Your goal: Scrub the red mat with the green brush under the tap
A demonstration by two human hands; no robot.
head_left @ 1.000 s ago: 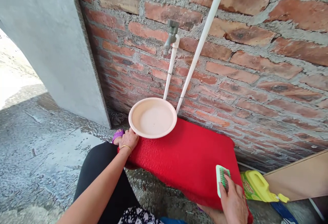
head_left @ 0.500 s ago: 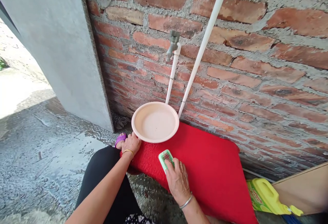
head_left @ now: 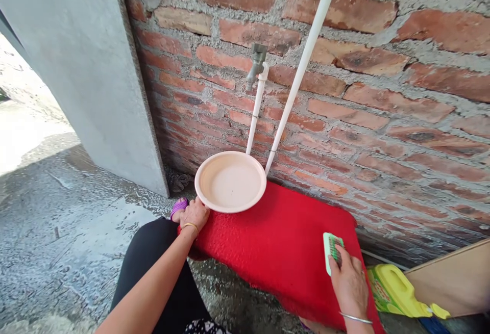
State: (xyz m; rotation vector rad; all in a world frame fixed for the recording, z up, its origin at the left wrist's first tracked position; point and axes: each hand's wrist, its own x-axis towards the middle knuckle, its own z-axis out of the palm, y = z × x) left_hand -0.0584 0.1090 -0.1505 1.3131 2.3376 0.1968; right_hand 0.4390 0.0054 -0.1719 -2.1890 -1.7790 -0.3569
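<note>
A red cloth (head_left: 275,237) lies spread over a low bench-like surface, its front edge hanging down. At its left end my left hand (head_left: 194,215) grips the cloth's edge with bent fingers, just below the rim of a pale pink basin (head_left: 199,191). Towards the right end, my right hand (head_left: 350,278) is closed round a light green scrubbing brush (head_left: 328,252). The brush lies against the cloth; its bristle side is partly turned up and my fingers cover some of it.
A grey tap (head_left: 255,66) on a white pipe (head_left: 255,120) is fixed to the brick wall behind the basin. A yellow jug (head_left: 398,290) lies by a cardboard-coloured panel (head_left: 455,278) at the right. A grey slab (head_left: 95,69) leans at the left above the wet floor (head_left: 76,237).
My right hand has carried the brush from the middle of the red cloth to near its right end. My left hand and the basin have stayed in place.
</note>
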